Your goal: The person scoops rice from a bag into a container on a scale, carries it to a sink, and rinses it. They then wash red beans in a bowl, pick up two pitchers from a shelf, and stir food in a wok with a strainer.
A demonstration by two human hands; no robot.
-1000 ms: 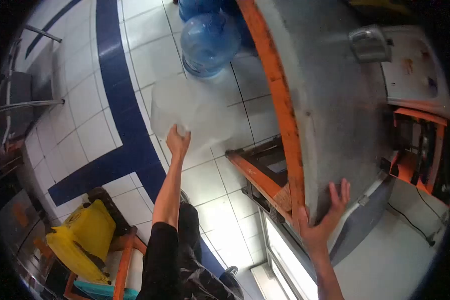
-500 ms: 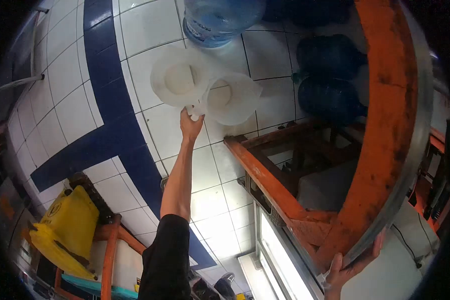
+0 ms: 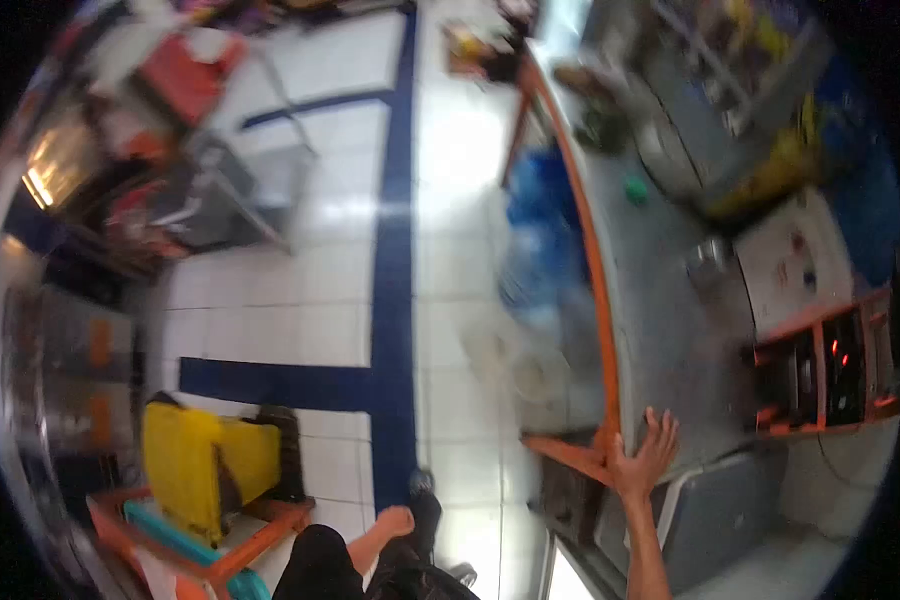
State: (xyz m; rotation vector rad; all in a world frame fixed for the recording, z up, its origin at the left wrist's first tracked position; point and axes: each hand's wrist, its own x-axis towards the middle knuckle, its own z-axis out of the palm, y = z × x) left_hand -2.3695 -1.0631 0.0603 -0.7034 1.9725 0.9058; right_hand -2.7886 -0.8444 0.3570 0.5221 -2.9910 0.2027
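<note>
Black sleeve and dark trousers at bottom centre are ours. Our left hand hangs low beside the knee and holds nothing we can make out. Motion blur hides whether its fingers are curled or loose, so we cannot tell. Our right hand, lower right of centre, has its palm planted on the near corner of the worktop. Its fingers are spread wide over the grey top, just inside the orange edge.

Risk, as we judge it: our weight seems to rest on that one palm at the very corner. A slip off the painted edge, or a slick patch on the glossy floor, could pitch us toward what sits below.

- Lower left: yellow bin inside an orange frame.
- Centre: blue stripes crossing the white tiles.
- On the floor just left of the worktop's edge: pale tubs, blurred and close together.
- Beyond them: blue water bottles against the worktop's side. Tubs and bottles together crowd the passage alongside it.
- Farther along the worktop: a small green object and, at right, a white appliance.
- Upper left: a metal stand and red clutter, too smeared to name.
</note>
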